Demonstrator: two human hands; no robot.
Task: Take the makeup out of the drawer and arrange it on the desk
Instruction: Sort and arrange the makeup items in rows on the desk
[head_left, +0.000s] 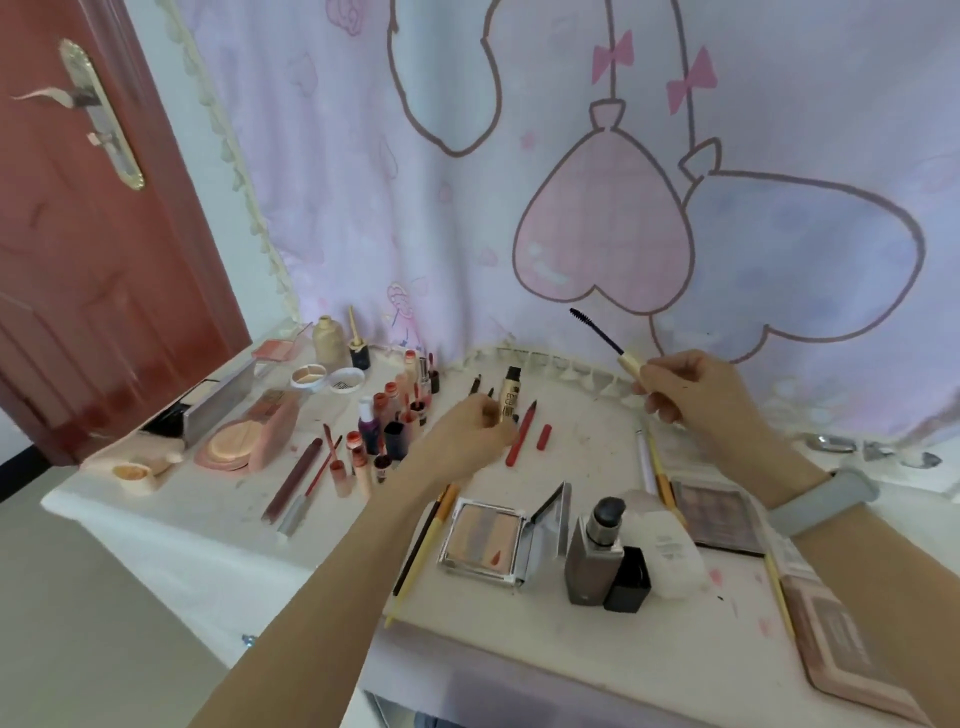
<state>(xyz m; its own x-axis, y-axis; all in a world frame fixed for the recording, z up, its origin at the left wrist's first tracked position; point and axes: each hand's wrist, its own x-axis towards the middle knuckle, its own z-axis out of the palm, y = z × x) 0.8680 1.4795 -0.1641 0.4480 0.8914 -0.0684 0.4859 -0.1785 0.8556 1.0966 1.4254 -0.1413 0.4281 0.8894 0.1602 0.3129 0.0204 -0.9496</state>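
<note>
Above the back of the desk (597, 670), the right hand (696, 387) pinches the gold handle of a mascara wand (602, 332), brush tip raised up and to the left, apart from everything on the surface. Left of it, the left hand (467, 431) curls its fingers round the upright gold mascara tube (508, 394), just beside a red pencil (521, 434) and its red cap (543, 436). Nearer the front lie an open powder compact (485, 540) and a grey pump bottle (595, 551), with 1 cluster of lip glosses (387, 431) standing left of the tube.

Left hand (470, 428): bare, forearm unsleeved, nothing worn at wrist | Right hand (696, 387): bare, forearm unsleeved | Right wrist: smooth grey-blue band (821, 501), plain, encircling wrist fully
</note>
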